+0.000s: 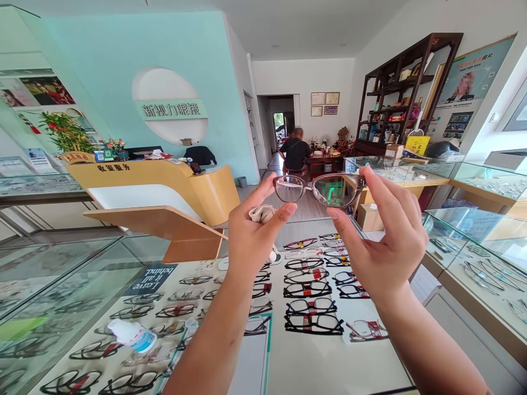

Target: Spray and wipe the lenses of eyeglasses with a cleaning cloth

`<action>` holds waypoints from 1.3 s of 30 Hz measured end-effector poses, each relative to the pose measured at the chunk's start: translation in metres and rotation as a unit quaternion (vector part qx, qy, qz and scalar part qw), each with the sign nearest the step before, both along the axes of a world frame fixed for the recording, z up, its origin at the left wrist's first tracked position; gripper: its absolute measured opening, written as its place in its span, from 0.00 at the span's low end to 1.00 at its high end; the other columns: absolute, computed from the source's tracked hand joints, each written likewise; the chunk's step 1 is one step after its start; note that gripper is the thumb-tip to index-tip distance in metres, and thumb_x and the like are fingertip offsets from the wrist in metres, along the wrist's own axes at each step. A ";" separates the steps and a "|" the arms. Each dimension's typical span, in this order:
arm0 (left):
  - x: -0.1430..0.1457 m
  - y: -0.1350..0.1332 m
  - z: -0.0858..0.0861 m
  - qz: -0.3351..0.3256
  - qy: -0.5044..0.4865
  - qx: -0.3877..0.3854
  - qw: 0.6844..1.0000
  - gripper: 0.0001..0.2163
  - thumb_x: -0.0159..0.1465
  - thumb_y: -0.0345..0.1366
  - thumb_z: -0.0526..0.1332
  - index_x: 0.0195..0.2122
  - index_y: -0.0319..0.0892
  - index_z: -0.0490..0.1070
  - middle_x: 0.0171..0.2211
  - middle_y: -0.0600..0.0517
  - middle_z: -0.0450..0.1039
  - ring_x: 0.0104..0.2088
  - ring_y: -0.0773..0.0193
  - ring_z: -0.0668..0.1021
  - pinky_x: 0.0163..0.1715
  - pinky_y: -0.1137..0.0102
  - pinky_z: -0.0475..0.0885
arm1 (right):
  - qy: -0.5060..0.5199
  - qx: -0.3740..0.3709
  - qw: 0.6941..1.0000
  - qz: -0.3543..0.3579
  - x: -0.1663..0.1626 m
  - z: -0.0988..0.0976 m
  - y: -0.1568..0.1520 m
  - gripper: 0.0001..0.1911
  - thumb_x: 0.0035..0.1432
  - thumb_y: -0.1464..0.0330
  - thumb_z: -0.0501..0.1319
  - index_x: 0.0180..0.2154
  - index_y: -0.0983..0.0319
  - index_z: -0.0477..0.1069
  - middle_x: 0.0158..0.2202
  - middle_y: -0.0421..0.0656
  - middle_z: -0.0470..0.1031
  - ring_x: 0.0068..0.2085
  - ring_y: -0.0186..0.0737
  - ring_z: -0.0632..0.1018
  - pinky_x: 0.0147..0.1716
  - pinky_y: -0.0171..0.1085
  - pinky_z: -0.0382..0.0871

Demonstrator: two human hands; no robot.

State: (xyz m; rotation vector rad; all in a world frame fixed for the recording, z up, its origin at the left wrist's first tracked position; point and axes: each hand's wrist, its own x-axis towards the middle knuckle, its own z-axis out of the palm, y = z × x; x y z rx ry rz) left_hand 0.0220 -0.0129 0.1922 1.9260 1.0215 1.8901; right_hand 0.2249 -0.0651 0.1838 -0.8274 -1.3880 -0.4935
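Note:
A pair of eyeglasses (308, 187) with a greyish frame is held up at chest height between my two hands, above the counter. My left hand (257, 230) pinches its left end and also has a bunched beige cloth (262, 213) in the palm. At the other end, my right hand (385, 236) grips the frame between thumb and fingers. A green reflection shows in the right lens. Under my arms, rows of eyeglasses (308, 291) lie on the display counter. A small white bottle with a blue label (134, 336) is to the left of my left forearm.
Glass display cases (486, 258) stand on the right, with more on the left. A curved wooden reception desk (160, 181) is ahead to the left. Farther back, a person in a black top (294, 152) sits at a table near dark wooden shelves (405, 90).

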 end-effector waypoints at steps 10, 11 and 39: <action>0.010 0.002 -0.005 0.036 -0.014 0.071 0.997 0.31 0.67 0.53 0.73 0.69 0.53 0.73 0.58 0.45 0.83 0.31 0.64 0.81 0.41 0.60 0.84 | 0.005 0.008 1.000 0.004 -0.004 -0.002 0.003 0.33 0.69 0.62 0.69 0.72 0.48 0.68 0.67 0.50 0.75 0.68 0.65 0.76 0.65 0.66 0.77; 0.011 0.001 -0.006 0.048 -0.012 0.088 0.995 0.31 0.68 0.53 0.72 0.70 0.54 0.71 0.62 0.44 0.80 0.31 0.65 0.81 0.40 0.61 0.83 | 0.010 0.007 1.000 0.011 -0.004 -0.001 0.004 0.32 0.70 0.62 0.69 0.72 0.48 0.68 0.67 0.50 0.75 0.68 0.64 0.76 0.63 0.65 0.78; 0.013 -0.012 -0.009 0.206 0.030 0.341 0.916 0.32 0.65 0.42 0.78 0.69 0.51 0.72 0.60 0.43 0.76 0.44 0.55 0.83 0.29 0.67 0.73 | 0.092 -0.153 0.958 0.223 -0.005 -0.008 0.024 0.32 0.73 0.59 0.65 0.75 0.47 0.65 0.68 0.47 0.77 0.65 0.54 0.79 0.59 0.57 0.81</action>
